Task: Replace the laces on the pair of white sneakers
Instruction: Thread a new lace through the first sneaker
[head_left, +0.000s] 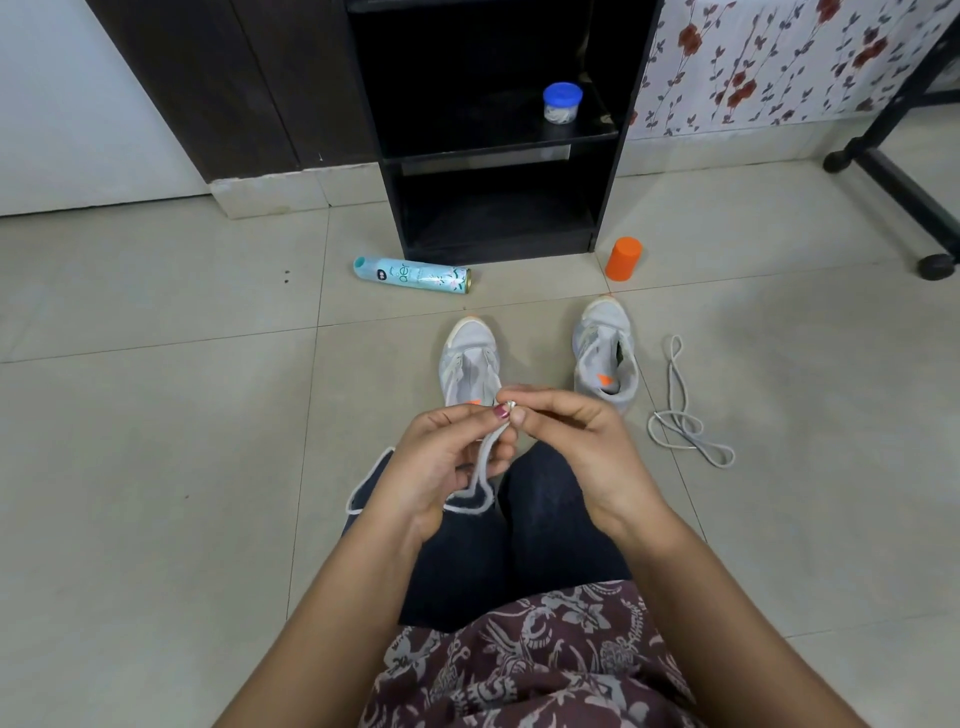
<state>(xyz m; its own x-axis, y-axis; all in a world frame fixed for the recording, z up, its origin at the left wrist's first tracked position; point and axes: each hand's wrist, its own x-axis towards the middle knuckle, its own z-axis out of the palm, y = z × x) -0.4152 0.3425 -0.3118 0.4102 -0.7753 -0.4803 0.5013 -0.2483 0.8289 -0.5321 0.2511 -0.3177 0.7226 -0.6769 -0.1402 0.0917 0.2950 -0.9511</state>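
White lace (485, 452) is in both my hands, held up over my lap, just short of the left sneaker (470, 364). Right hand (576, 441): thumb and forefinger pinch the lace tip tight, remaining fingers curled in loosely, back of hand turned up and outward. Left hand (441, 457): palm facing me, fingers curled around the lace just below the tip, thumb pressed against it right next to my right thumb. So both hands are closed on the same end, fingertips touching. From there the lace drops through my left palm, loops over my left trouser leg and trails off to the left onto the floor tiles (156, 467). Both forearms come in from the bottom of the view and converge at the middle, wrists slightly bent. Sneakers stand on the floor ahead of my legs, toes pointing away; right sneaker (605, 353) sits a bit further out and apart from the left one, tongue area open. Can't tell whether either shoe has lace threaded in it. A second lace (685, 415) lies loose in coils on the tiles, just right of the right sneaker, touched by neither hand.
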